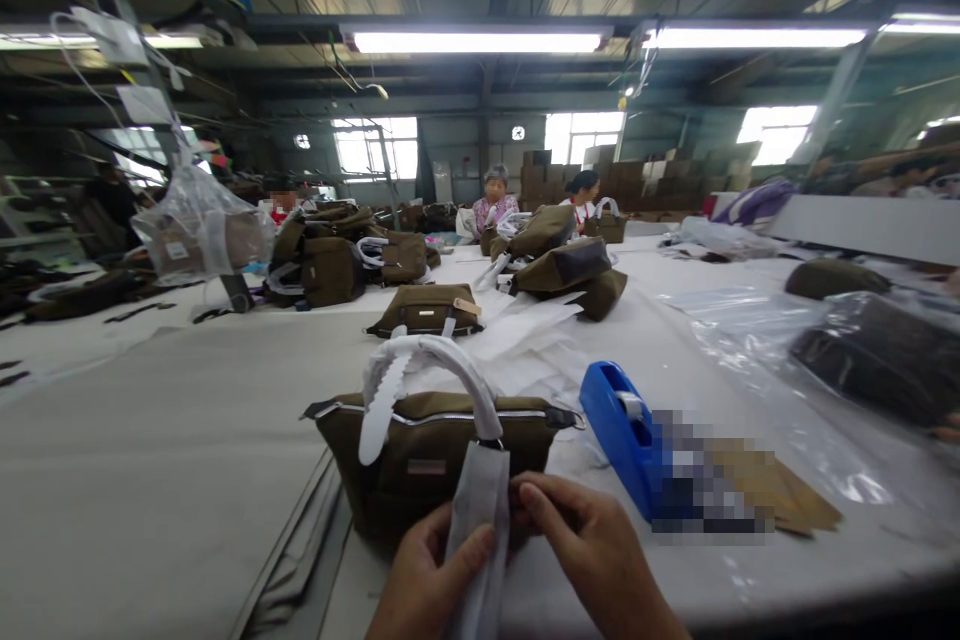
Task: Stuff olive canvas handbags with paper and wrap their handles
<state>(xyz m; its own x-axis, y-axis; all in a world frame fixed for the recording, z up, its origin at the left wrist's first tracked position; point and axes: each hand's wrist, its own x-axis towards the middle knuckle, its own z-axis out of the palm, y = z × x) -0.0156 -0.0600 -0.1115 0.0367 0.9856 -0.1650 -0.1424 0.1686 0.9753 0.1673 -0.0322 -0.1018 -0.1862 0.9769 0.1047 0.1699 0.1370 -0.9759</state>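
I'm in a bag workshop: strip lights overhead, cartons stacked far back, olive bags across my white table.

An olive handbag with white-wrapped handles stands on the pale tabletop. The left hand's grip holds a whitish strip before it; the right hand pinches beside the strip, on what is hard to tell. A blue tape dispenser lies right of the bag, another olive bag behind.

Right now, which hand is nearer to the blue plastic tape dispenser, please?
Right. The right hand is nearside and left of the dispenser, not touching; the left hand is farther left, holding the flat whitish strip.
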